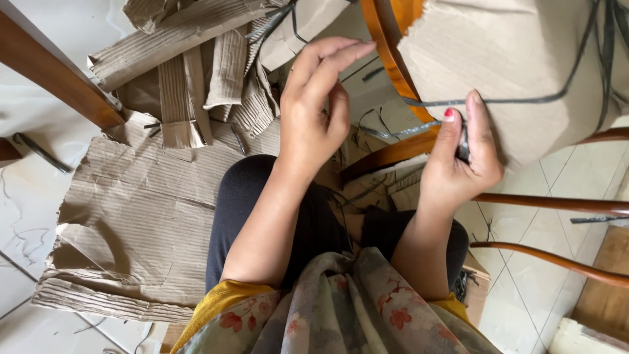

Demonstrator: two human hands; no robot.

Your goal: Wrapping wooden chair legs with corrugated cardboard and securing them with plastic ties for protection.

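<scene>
Pinching a dark strap (504,100) against cardboard wrapping (524,59), far right, the right hand (458,164) is recorded; left hand (314,111) raised, fingers loosely spread, nothing held. Torn cardboard (137,210) is laid on the floor, left.

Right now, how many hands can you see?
2. The left hand is raised, fingers loosely open, touching nothing; the right hand pinches a dark strap against cardboard.

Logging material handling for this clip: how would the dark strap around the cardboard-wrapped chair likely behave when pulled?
The dark strap curves loosely over the cardboard wrap, so it is probably floppy. It looks thin and light. The right hand pinches it between its fingers, which suggests it bends easily; its smooth look hints it may slip.
</scene>
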